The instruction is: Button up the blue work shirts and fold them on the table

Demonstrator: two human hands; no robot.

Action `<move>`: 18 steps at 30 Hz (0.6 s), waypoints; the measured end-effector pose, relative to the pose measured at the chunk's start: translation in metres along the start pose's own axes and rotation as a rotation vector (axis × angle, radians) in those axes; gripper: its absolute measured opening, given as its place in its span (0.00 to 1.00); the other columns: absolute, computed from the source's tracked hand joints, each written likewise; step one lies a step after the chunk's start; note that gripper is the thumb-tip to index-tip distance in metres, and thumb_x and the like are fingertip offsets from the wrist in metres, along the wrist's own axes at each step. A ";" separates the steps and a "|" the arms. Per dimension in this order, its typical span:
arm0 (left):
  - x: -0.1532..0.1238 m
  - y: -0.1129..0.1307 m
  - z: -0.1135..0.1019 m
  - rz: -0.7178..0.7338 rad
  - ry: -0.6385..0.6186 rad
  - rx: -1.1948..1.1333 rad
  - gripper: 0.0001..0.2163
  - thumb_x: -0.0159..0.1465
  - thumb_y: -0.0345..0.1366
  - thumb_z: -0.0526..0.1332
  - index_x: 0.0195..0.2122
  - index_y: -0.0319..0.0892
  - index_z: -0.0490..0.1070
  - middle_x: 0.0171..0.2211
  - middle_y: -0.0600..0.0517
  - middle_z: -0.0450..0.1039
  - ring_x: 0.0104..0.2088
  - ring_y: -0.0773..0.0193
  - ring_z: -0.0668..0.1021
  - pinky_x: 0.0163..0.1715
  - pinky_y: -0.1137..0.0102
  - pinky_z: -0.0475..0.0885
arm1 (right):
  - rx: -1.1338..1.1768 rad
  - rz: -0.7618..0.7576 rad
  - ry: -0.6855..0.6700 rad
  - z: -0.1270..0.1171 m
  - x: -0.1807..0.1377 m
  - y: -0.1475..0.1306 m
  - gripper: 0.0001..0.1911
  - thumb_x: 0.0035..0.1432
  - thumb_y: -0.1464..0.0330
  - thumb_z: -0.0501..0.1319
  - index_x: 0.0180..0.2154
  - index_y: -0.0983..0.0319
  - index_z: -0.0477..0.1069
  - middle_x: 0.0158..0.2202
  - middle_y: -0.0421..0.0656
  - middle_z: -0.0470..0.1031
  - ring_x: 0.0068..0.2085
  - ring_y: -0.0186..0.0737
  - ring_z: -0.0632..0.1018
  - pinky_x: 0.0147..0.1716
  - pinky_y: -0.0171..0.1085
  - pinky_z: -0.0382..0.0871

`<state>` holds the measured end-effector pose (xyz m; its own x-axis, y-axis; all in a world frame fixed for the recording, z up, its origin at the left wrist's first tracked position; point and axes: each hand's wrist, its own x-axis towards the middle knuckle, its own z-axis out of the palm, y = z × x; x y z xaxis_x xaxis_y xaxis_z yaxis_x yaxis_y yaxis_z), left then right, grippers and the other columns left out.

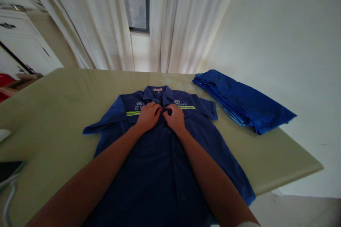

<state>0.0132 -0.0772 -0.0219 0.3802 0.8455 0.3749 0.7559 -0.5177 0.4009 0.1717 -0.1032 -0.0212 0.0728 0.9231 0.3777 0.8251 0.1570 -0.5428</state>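
Note:
A dark blue short-sleeved work shirt [151, 170] lies front up, its collar at the far end and its hem toward me. Yellow-green reflective strips and pale printing run across the chest. At the upper front opening, my left hand [148, 115] pinches one edge of the fabric. Close beside it, my right hand [176, 116] grips the other edge between thumb and fingers. Whether a button is between the fingertips is too small to make out. Below the hands, a button shows on the front placket.
The shirt rests on a pale greenish table [53, 113]. A stack of folded bright blue cloth [239, 99] lies at the right, overhanging the edge. At the left edge are a dark flat object [9, 170] and a white cable [9, 198]. Curtains [98, 17] hang behind.

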 end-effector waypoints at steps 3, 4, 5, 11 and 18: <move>0.000 -0.001 0.000 0.005 0.006 -0.008 0.10 0.72 0.37 0.54 0.43 0.44 0.75 0.42 0.48 0.74 0.43 0.56 0.76 0.45 0.62 0.67 | 0.017 -0.008 0.007 -0.001 0.000 0.001 0.07 0.59 0.70 0.60 0.39 0.60 0.76 0.38 0.43 0.78 0.40 0.42 0.77 0.43 0.37 0.68; 0.000 0.000 0.000 0.006 0.004 -0.011 0.10 0.72 0.37 0.54 0.43 0.44 0.75 0.42 0.48 0.74 0.43 0.56 0.76 0.45 0.62 0.67 | 0.023 -0.006 0.007 -0.001 0.000 0.001 0.07 0.59 0.69 0.60 0.39 0.60 0.76 0.39 0.43 0.79 0.40 0.42 0.77 0.43 0.37 0.68; 0.000 0.000 0.000 0.006 0.002 -0.011 0.10 0.72 0.37 0.54 0.42 0.44 0.75 0.42 0.48 0.74 0.43 0.56 0.76 0.45 0.62 0.68 | 0.028 -0.003 0.007 -0.001 -0.001 0.001 0.07 0.59 0.69 0.60 0.39 0.60 0.76 0.39 0.43 0.79 0.40 0.42 0.77 0.43 0.37 0.68; 0.000 0.001 -0.001 0.003 -0.018 0.004 0.10 0.72 0.38 0.54 0.42 0.44 0.75 0.42 0.48 0.74 0.43 0.55 0.76 0.45 0.62 0.67 | 0.010 0.003 0.012 0.001 -0.001 0.000 0.07 0.59 0.67 0.61 0.39 0.60 0.76 0.39 0.43 0.79 0.41 0.43 0.77 0.44 0.38 0.68; -0.001 0.002 -0.001 -0.006 -0.061 0.026 0.11 0.72 0.38 0.54 0.43 0.46 0.75 0.42 0.47 0.74 0.45 0.54 0.76 0.45 0.61 0.67 | -0.033 0.025 -0.022 0.000 0.000 0.001 0.08 0.58 0.69 0.59 0.39 0.60 0.76 0.39 0.43 0.79 0.40 0.43 0.77 0.42 0.38 0.68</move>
<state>0.0135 -0.0791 -0.0207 0.4064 0.8555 0.3209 0.7714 -0.5095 0.3813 0.1724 -0.1029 -0.0218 0.0813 0.9341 0.3475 0.8415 0.1225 -0.5262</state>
